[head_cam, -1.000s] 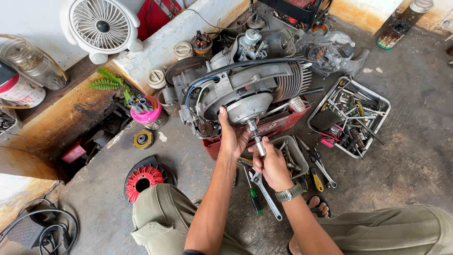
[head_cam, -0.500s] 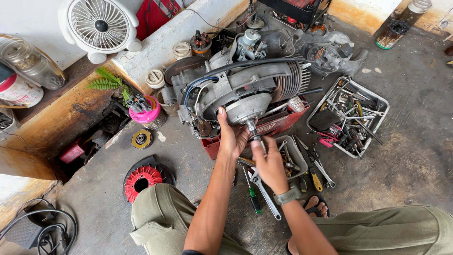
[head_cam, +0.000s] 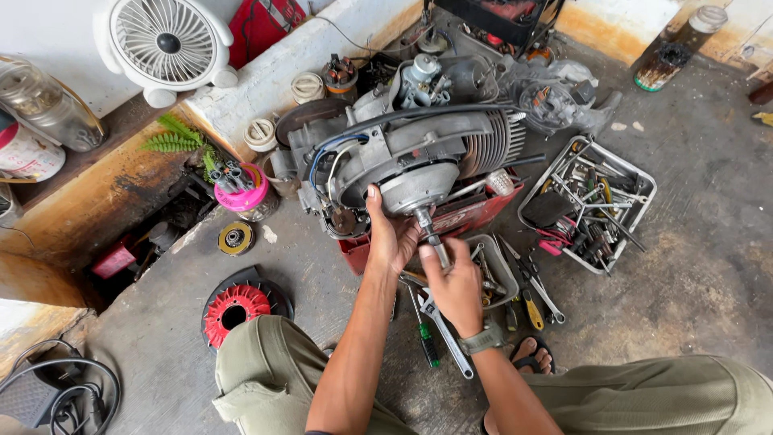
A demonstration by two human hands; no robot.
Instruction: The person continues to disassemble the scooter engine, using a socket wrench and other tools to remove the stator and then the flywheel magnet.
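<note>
A grey motorcycle engine (head_cam: 419, 149) rests on a red crate (head_cam: 475, 216) on the concrete floor. A metal tool shaft (head_cam: 431, 234) sticks out from the round flywheel cover (head_cam: 419, 185). My right hand (head_cam: 452, 286) grips the lower end of that shaft. My left hand (head_cam: 389, 234) presses against the lower edge of the flywheel cover, fingers curled on its rim. A watch sits on my right wrist (head_cam: 481, 338).
A wire basket of tools (head_cam: 588, 201) stands right of the engine. Wrenches and screwdrivers (head_cam: 439, 334) lie by my knees. A red fan part (head_cam: 233, 310) lies at left, a pink cup (head_cam: 239, 193) and a white fan (head_cam: 165, 48) beyond it.
My right hand has shifted slightly up and left along the tool shaft. My left hand stays on the flywheel cover.
</note>
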